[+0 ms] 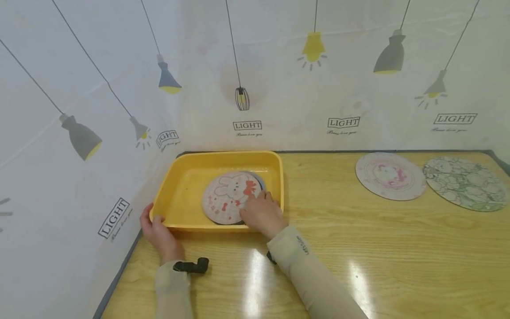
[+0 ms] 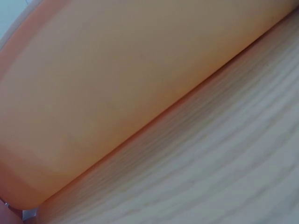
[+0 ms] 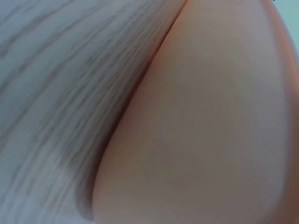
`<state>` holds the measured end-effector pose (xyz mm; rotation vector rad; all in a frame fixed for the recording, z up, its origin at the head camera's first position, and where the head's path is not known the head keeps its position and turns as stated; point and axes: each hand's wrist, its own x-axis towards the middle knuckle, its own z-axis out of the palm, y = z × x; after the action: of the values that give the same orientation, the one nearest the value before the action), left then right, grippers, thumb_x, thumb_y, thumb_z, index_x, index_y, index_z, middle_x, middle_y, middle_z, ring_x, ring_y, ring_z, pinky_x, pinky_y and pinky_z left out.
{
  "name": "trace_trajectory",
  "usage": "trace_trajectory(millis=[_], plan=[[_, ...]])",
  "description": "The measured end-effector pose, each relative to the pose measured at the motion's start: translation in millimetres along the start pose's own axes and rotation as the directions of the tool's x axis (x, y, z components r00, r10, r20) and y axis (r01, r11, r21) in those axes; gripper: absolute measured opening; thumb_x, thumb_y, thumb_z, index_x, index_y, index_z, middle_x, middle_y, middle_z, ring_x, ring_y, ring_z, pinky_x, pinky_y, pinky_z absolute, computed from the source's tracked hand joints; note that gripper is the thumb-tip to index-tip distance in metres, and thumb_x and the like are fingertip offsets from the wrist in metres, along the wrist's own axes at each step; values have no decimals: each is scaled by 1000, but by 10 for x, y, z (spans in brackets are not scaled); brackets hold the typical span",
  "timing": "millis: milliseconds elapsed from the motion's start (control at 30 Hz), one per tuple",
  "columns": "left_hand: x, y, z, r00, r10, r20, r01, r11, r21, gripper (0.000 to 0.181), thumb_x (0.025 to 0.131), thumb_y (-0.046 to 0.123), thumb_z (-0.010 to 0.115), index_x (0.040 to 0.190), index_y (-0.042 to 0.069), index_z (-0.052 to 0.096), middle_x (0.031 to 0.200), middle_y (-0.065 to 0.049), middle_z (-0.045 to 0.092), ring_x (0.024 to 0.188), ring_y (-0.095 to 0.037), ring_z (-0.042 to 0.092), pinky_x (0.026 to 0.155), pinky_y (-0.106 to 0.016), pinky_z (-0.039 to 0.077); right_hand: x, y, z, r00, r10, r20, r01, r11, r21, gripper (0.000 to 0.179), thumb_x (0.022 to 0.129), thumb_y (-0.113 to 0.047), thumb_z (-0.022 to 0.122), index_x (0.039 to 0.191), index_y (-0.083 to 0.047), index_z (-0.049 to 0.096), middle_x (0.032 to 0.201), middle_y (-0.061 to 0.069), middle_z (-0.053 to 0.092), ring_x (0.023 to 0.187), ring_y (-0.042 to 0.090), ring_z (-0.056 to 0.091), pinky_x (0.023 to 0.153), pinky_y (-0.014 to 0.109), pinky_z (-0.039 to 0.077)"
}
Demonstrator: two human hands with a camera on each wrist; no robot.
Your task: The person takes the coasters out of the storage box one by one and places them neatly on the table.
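Observation:
A yellow plastic tray point(image 1: 223, 157) stands on the wooden table in the head view. My left hand point(image 1: 159, 235) grips its front left corner, with fingers outside the wall and the thumb at the rim. Inside the tray lies a round placemat point(image 1: 223, 199) printed with a white rabbit and red bows. At its right edge my right hand point(image 1: 264, 215) pinches the placemat, reaching over the front wall. A darker round edge point(image 1: 256, 177) peeks out beneath it. Both wrist views show mostly the tray's outer wall point(image 2: 117, 84) close up, beside the wood grain.
Right of the tray, a round placemat with a pink print point(image 1: 390, 177) lies on the table point(image 1: 318, 248). Another with a green leafy print point(image 1: 468, 184) adjoins it. A white sheet printed with lamps point(image 1: 287, 97) stands behind and along the left side.

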<state>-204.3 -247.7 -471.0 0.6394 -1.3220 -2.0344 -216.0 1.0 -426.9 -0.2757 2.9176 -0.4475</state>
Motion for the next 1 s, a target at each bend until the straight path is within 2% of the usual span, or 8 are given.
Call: trace_trajectory(millis=[100, 300, 433, 567, 700, 833, 900, 1000], plan=[[4, 0, 5, 1000, 5, 0, -5, 1000, 1, 47, 80, -2, 33, 120, 16, 48, 127, -1, 42, 112, -21, 42, 91, -35, 33, 4, 3, -8, 1000, -4, 9, 4, 1000, -8, 45, 87, -44, 42, 108, -8, 57, 111, 18, 45, 98, 30, 38, 80, 46, 35], [13, -1, 10, 1000, 4, 0, -4, 1000, -8, 47, 80, -2, 33, 120, 15, 48, 127, -2, 42, 112, -21, 41, 91, -35, 33, 29, 3, -13, 1000, 23, 16, -23, 999, 23, 51, 86, -47, 42, 121, -11, 52, 123, 17, 42, 106, 29, 36, 85, 47, 33], [16, 1, 14, 1000, 12, 1, -12, 1000, -7, 47, 80, -2, 33, 120, 15, 49, 127, -2, 42, 112, -21, 42, 91, -35, 33, 31, 13, -17, 999, 23, -34, -20, 997, 73, 51, 85, -46, 46, 123, -11, 50, 121, 15, 43, 101, 26, 41, 84, 44, 36], [14, 7, 16, 1000, 16, 2, -16, 1000, -1, 47, 80, -2, 34, 120, 16, 49, 126, -2, 43, 112, -21, 42, 91, -35, 33, 37, 30, -33, 993, -16, -119, 35, 987, 155, 47, 84, -40, 50, 122, -12, 51, 124, 11, 44, 100, 24, 47, 83, 41, 40], [3, 18, 8, 1000, 11, -4, -11, 1000, 13, 46, 80, -1, 34, 120, 17, 49, 127, -1, 42, 112, -21, 42, 91, -35, 33, 59, 57, -68, 978, -70, -198, 125, 951, 284, 39, 87, -32, 50, 120, -13, 53, 129, 6, 43, 100, 22, 51, 84, 39, 42], [-9, 29, -12, 1000, 3, -19, -3, 1000, 10, 47, 80, -1, 34, 120, 17, 49, 127, -1, 42, 112, -22, 41, 91, -36, 33, 70, 95, -119, 969, -103, -222, 189, 892, 410, 38, 87, -29, 48, 120, -11, 53, 130, 6, 42, 106, 23, 49, 87, 39, 40], [-12, 30, -13, 1000, 3, -19, -3, 1000, 1, 47, 80, -2, 34, 120, 17, 49, 127, -1, 42, 112, -22, 42, 91, -36, 33, 73, 119, -142, 969, -116, -220, 205, 872, 444, 41, 86, -30, 48, 122, -10, 53, 129, 7, 43, 107, 23, 49, 87, 38, 40], [-15, 27, 5, 1000, 6, -9, -6, 1000, -10, 47, 80, -2, 33, 120, 16, 49, 127, -1, 42, 112, -22, 42, 91, -36, 33, 84, 149, -168, 966, -132, -221, 222, 862, 455, 42, 86, -30, 48, 122, -10, 53, 131, 10, 43, 113, 25, 46, 90, 39, 39]])
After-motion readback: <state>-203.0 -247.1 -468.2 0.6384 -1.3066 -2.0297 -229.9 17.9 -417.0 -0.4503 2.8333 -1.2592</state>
